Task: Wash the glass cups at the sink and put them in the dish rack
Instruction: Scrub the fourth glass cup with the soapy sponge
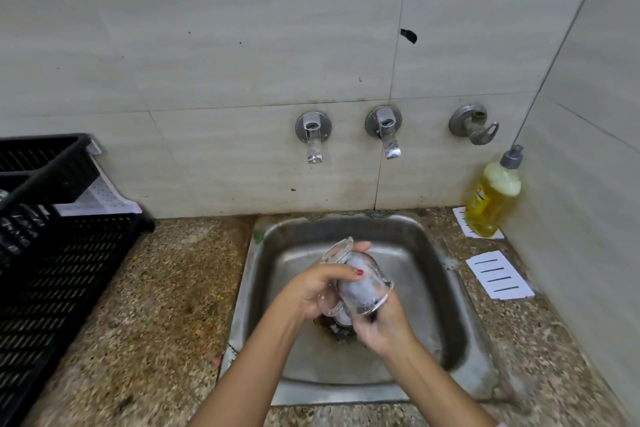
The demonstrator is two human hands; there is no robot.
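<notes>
Glass cup (362, 279) held in the air over the sink (349, 393), just above the drain area, tilted: base toward 11 o'clock, open mouth toward 5 o'clock. It has a clear handle on the underside. Left hand (311, 291) comes in from 7 o'clock and grips the cup by its side, thumb with a red nail lying across the top, the other fingers curled round the far side, tips showing at the base end. Right hand (386, 326) sits at 5 o'clock of the cup, against the mouth. Its fingers go in or behind the glass; cannot tell whether spread or together. Grey-white blur inside the cup, not identifiable. Something pale under the cup near the drain, too blurred to name. Black slotted dish rack (62, 270) on the speckled counter (162, 305) at 9 o'clock of the sink, well apart from the hands. Two chrome taps (313, 135) on the tiled wall at 12 o'clock, a third valve (474, 125) at 1 o'clock. Yellow soap bottle (491, 201) in the corner at 2 o'clock, white slotted tray (498, 276) at 3 o'clock.
</notes>
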